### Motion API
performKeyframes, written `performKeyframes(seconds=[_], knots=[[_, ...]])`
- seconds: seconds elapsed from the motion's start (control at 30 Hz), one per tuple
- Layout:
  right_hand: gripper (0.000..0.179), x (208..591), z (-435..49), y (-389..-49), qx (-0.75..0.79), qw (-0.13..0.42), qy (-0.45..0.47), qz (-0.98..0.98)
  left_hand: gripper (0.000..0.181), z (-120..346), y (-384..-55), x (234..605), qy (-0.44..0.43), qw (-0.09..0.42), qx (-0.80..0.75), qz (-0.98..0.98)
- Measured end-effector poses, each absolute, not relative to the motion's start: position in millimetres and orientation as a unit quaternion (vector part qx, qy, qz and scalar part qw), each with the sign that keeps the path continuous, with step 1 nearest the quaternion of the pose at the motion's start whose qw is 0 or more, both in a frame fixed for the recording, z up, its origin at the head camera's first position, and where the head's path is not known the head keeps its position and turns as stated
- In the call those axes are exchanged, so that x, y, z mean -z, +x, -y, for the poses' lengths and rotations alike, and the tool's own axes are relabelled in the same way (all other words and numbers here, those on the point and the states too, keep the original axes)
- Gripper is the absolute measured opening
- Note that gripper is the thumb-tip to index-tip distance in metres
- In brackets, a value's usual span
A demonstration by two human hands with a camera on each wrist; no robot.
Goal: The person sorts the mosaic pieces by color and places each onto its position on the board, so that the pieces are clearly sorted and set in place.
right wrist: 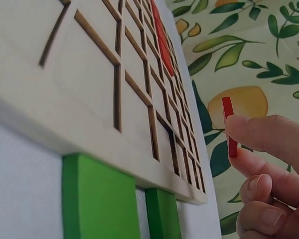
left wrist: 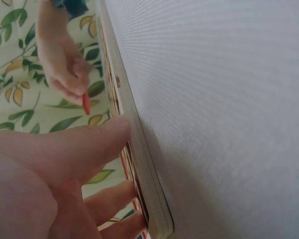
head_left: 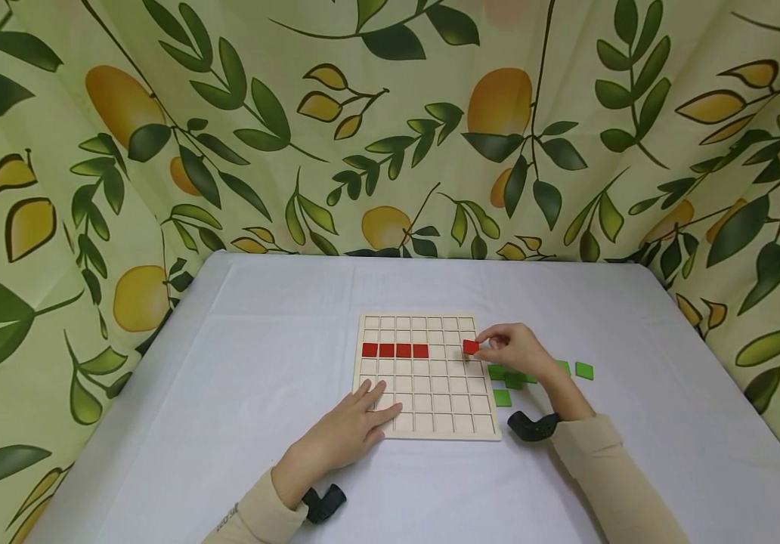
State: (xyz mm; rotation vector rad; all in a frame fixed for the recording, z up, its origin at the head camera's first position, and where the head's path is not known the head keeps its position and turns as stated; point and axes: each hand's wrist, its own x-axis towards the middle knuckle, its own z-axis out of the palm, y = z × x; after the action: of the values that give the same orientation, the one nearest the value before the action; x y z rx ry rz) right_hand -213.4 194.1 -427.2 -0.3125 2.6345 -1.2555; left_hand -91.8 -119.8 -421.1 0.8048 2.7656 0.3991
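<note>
A pale wooden grid board (head_left: pixel 424 408) lies on the white table. Several red square tiles (head_left: pixel 395 350) sit side by side in its third row from the far edge, starting at the left column. My right hand (head_left: pixel 518 351) pinches one red tile (right wrist: pixel 229 127) between thumb and finger, held above the right end of that row. The wrist views show this tile raised off the board. My left hand (head_left: pixel 349 427) rests with fingers spread on the board's near left corner, its thumb (left wrist: pixel 89 144) by the board's edge.
Loose green tiles (head_left: pixel 502 398) lie on the white tablecloth (head_left: pixel 281 325) along the board's right side, some partly behind my right hand and forearm. One green tile (head_left: pixel 584 371) lies farther right. A leaf-and-fruit patterned curtain (head_left: pixel 390 151) hangs behind the table and along its sides.
</note>
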Motion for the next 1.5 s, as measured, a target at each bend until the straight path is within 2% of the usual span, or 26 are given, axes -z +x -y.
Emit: performKeyframes(seconds=[1.5], knots=[[0.028,431.8,-161.8,-217.7,0.455,0.109,-0.131,-0.874,0.043,118.5,-91.5,419.6,0.269,0.120,-0.136,-0.946]])
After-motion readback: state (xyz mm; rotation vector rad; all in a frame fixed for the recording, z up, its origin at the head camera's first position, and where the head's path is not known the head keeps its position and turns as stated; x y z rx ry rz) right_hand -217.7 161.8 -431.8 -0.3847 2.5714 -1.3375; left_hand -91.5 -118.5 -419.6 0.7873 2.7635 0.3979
